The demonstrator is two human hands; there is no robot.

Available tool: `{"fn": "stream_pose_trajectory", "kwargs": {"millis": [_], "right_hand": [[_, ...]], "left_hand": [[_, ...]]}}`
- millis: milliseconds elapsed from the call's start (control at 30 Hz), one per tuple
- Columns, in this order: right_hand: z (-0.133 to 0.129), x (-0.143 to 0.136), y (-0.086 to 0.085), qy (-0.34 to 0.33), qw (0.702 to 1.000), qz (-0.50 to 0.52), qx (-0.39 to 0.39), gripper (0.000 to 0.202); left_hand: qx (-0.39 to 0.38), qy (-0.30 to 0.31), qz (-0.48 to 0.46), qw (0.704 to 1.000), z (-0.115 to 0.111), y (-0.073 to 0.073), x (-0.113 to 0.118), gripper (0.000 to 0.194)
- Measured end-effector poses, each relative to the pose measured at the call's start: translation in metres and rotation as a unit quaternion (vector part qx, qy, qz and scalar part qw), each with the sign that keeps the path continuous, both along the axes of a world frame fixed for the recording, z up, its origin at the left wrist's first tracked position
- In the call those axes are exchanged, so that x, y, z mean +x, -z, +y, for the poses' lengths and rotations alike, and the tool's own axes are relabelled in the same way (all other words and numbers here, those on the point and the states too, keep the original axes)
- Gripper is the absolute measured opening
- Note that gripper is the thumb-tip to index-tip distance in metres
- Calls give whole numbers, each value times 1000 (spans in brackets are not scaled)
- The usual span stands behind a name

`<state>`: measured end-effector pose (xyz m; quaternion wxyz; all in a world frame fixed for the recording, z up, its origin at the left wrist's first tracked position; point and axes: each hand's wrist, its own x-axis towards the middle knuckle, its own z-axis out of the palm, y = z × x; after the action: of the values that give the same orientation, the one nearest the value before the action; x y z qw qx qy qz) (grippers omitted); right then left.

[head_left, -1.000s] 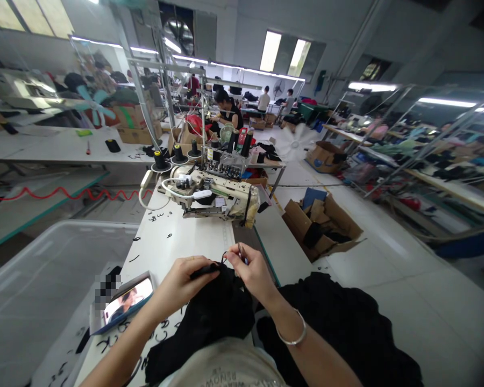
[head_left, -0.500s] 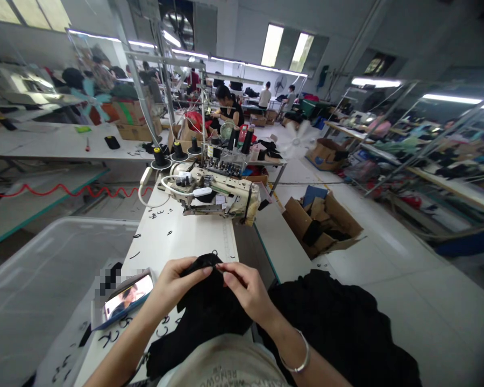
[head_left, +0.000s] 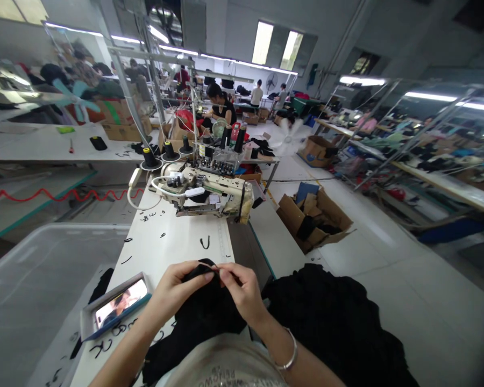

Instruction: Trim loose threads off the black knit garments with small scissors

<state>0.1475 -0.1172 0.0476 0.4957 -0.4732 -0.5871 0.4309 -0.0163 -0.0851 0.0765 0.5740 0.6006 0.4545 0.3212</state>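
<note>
Black cloth (head_left: 210, 306) lies over my lap and the near edge of the white table. My left hand (head_left: 181, 285) pinches its upper edge between thumb and fingers. Close beside it, my right hand (head_left: 240, 287) is closed on the same edge, fingertips nearly touching the left ones. Just beyond the hands, a curved black scrap strip (head_left: 204, 243) rests on the table. A sewing machine (head_left: 210, 191) with thread cones stands past it. To the right sits a large heap of black cloth (head_left: 339, 322).
A phone (head_left: 121, 303) in a box lies left on the table, beside a translucent plastic bin (head_left: 44, 279). An open cardboard box (head_left: 314, 220) with scraps stands on the floor at right. A person (head_left: 221, 107) sits at a farther table.
The view has shifted slightly right. The curved black strip now lies fully in sight beyond the hands; before, only a small loop showed at the cloth's edge. Both hands still pinch the cloth.
</note>
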Motion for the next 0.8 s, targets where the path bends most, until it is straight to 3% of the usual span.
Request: {"fn": "stream_pose_trajectory", "kwargs": {"millis": [133,200,267,333,400,467,533,567,600,667,733,800], "right_hand": [[-16,10,21,60,998,4,-30,21],[-33,33,35,142,988,9,-57,21],[-57,74,47,270,960,40,-69,22],[-86,129,51,432,897,81,-55,24],[-116,187,46,576,812,91,-2,29],[-138,233,34,687,716,76,93,30],[-147,257,23,738,652,55,167,38],[-147,259,21,741,646,48,177,42],[-142,256,21,732,659,45,168,45],[-127,237,29,691,712,47,116,45],[-108,209,42,641,763,61,58,42],[-91,180,57,584,808,76,17,40]], "left_hand": [[-5,73,13,997,5,5,24,23],[-15,128,12,992,7,8,37,26],[-13,157,20,987,12,15,45,29],[6,159,51,986,22,29,45,32],[23,162,101,981,38,56,41,36],[26,183,168,968,54,97,36,40],[38,210,277,937,61,145,32,40],[32,212,310,926,60,169,31,39],[28,214,331,918,55,191,29,40],[16,220,365,905,39,227,28,47],[12,222,378,899,20,249,25,49],[12,221,370,902,10,256,22,42]]}}
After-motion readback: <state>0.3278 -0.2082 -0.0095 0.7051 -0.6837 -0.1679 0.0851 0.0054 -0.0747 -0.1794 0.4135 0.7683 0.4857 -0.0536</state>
